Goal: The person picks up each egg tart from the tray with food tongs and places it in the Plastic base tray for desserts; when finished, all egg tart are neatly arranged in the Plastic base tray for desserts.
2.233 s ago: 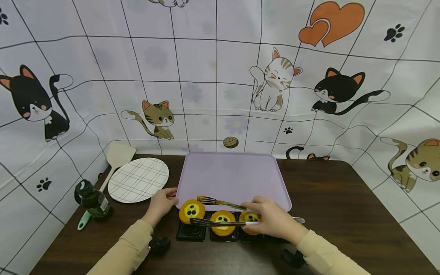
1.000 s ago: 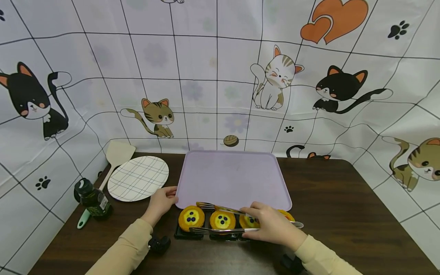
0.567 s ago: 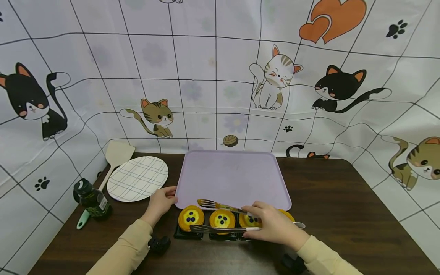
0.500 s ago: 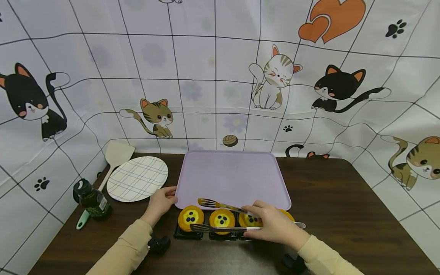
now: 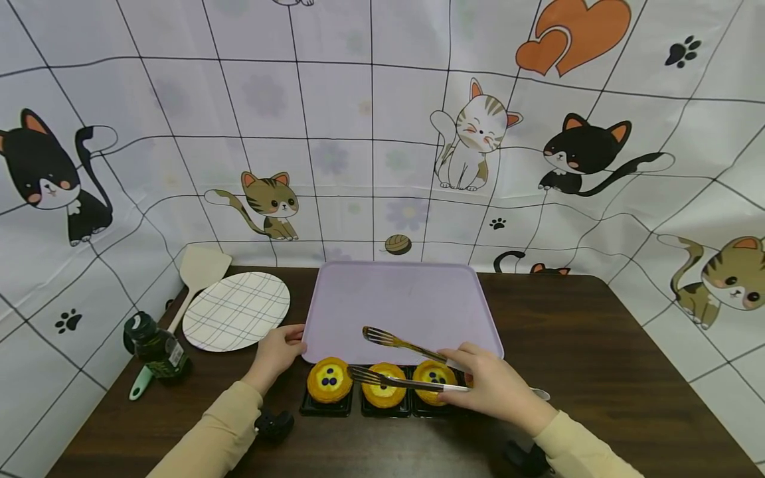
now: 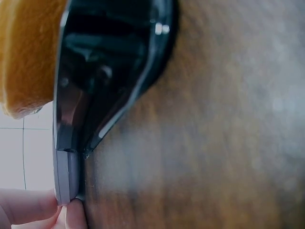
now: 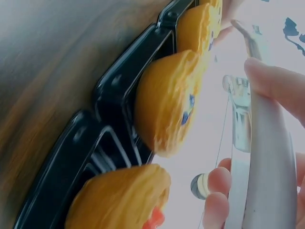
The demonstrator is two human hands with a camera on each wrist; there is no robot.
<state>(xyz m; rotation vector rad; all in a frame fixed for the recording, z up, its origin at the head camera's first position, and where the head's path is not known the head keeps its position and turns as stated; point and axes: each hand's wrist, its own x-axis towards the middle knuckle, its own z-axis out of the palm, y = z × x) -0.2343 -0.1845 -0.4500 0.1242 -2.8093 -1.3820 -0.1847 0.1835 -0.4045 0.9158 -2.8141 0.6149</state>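
Note:
My left hand [image 5: 279,352] pinches the near left corner of a lavender tray [image 5: 394,299]; the left wrist view shows thumb and fingers on its rim [image 6: 64,179]. In my right hand [image 5: 493,385] is a pair of metal tongs [image 5: 412,346], held with the arms spread and nothing between them. The tongs hover above a row of yellow tarts in black plastic cups [image 5: 323,409]. The left tart [image 5: 329,380], middle tart [image 5: 384,397] and right tart [image 5: 427,372] bear dark berries. Another tart [image 7: 114,200], with red topping, shows in the right wrist view; my right hand mostly hides it from the head camera.
Left of the tray lie a white checked plate [image 5: 236,312] and a spatula [image 5: 205,267] with a pale green handle end. A dark green jar [image 5: 157,348] stands beside them. Behind the dark wooden table [image 5: 568,345] hangs a cat-printed sheet [image 5: 340,99].
Earlier the left tart was raised between the tong tips; it was lowered into its cup. The tongs have since lifted and moved right, off that tart. The left hand stays at the tray corner.

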